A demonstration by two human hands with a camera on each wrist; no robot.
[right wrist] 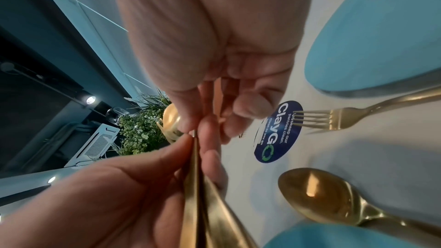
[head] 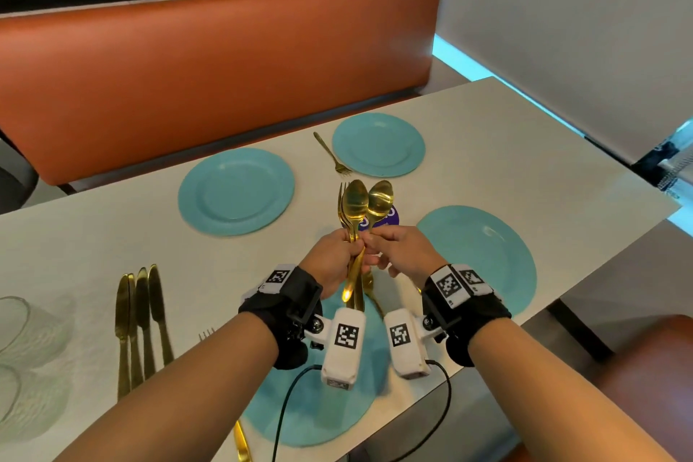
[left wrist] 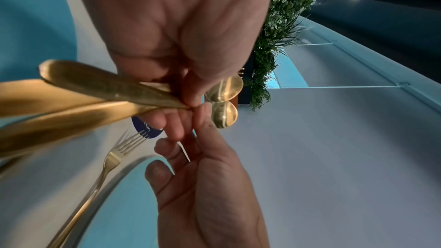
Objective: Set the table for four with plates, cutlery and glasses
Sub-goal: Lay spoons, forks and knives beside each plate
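Above the near teal plate (head: 318, 398), my left hand (head: 332, 259) grips a bundle of gold cutlery (head: 352, 210) upright, several spoons and forks with handles (left wrist: 95, 90) pointing back at me. My right hand (head: 397, 251) pinches the neck of the right-hand spoon (head: 380, 199) in that bundle. Three more teal plates lie at far left (head: 236, 191), far right (head: 378, 144) and near right (head: 487, 259). A gold fork (head: 332, 156) lies beside the far right plate. Another fork (right wrist: 346, 118) and a spoon (right wrist: 322, 195) lie on the table below my hands.
Several gold knives (head: 140, 319) lie side by side at the left, with clear glasses (head: 15, 326) beyond them at the table's left edge. A blue round sticker (right wrist: 278, 131) marks the table's middle. An orange bench back (head: 225, 67) runs along the far side.
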